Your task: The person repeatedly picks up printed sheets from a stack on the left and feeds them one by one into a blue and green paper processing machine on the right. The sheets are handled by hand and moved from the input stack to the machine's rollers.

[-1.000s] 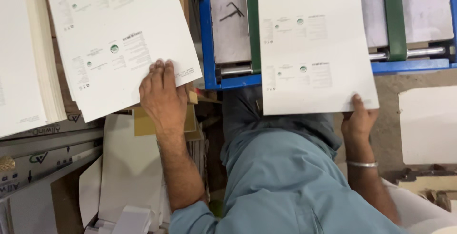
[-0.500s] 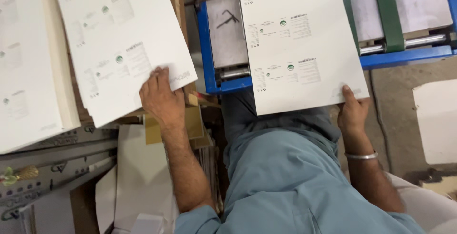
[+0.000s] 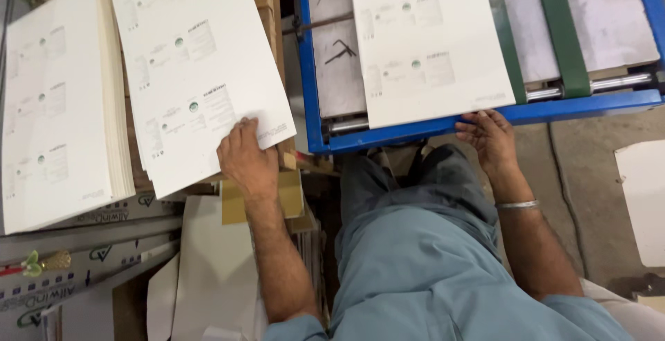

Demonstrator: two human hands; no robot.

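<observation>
workspace: print-shop floor seen from above, with a blue-framed machine bed (image 3: pixel 313 71) ahead and stacked stock to the left.
left hand (image 3: pixel 244 159): palm down, fingers spread flat on the near right corner of the left printed sheet (image 3: pixel 197 71); grip is a flat press, not closed around anything.
left printed sheet: white card with small repeated panels, lying skewed on top of a pile; its near corner sits directly under the left hand's fingers, judged to be pinned there so the top sheet can be separated from those below.
right hand (image 3: pixel 490 138): at the near edge of the right printed sheet (image 3: pixel 429 43), fingertips curled over the blue front rail; whether the thumb pinches the sheet's underside cannot be told.
right printed sheet: lies flat on the machine bed, its near edge overhanging the blue rail just above the right hand; it appears laid square to the bed, judged for alignment.
green belts (image 3: pixel 554 29): two bands running away from the person, just right of the right printed sheet.
side stack (image 3: pixel 59 105): thick pile of matching white sheets at far left, well apart from both hands.
hex key (image 3: pixel 341 52): dark, resting on the grey bed between the two sheets.
bracelet (image 3: pixel 518 204): metal band on the right wrist.
</observation>
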